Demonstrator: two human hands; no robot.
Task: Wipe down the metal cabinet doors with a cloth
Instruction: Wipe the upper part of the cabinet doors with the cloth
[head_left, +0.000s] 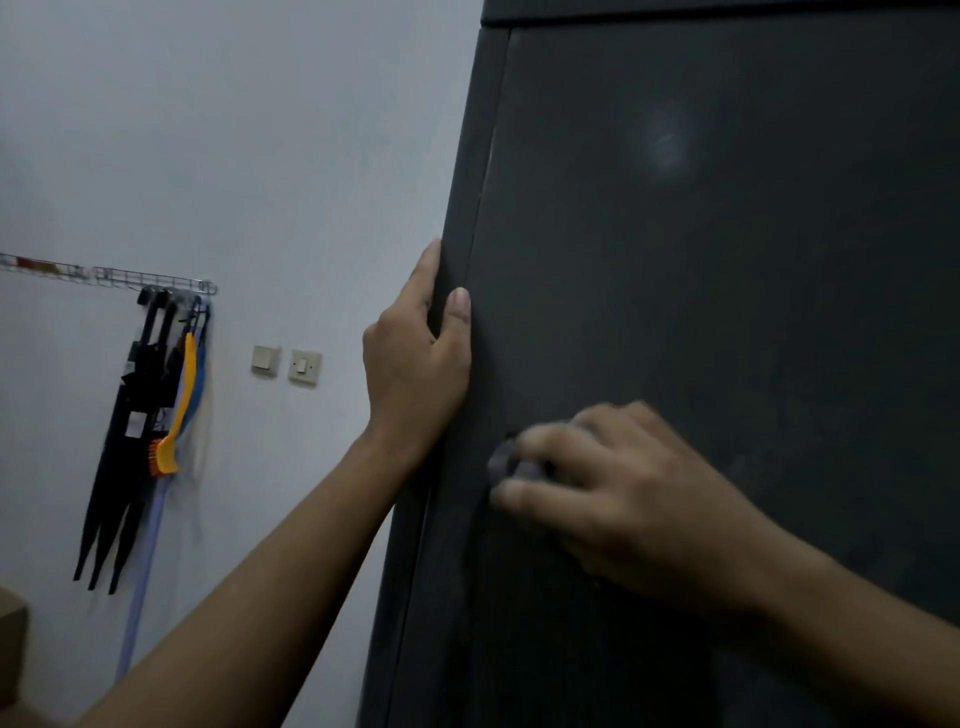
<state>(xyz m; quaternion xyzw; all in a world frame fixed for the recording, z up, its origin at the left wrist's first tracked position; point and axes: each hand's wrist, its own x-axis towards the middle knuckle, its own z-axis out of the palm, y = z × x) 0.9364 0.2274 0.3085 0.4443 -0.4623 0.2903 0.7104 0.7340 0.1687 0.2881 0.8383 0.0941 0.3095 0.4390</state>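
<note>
A tall dark grey metal cabinet door (727, 260) fills the right half of the head view, with a pale smudge of reflected light near its top. My left hand (415, 364) grips the cabinet's left edge, thumb on the front face and fingers wrapped round the side. Lower down, my right hand (613, 493) is blurred and presses a small grey cloth (506, 462) against the door near its left edge. Only a bit of the cloth shows between my fingers.
A white wall (260, 130) stands left of the cabinet. A wire rack (156, 283) on it carries black umbrellas and a yellow brush (179, 415). Two light switches (285, 364) sit beside the cabinet. A cardboard box corner (10, 634) shows at the bottom left.
</note>
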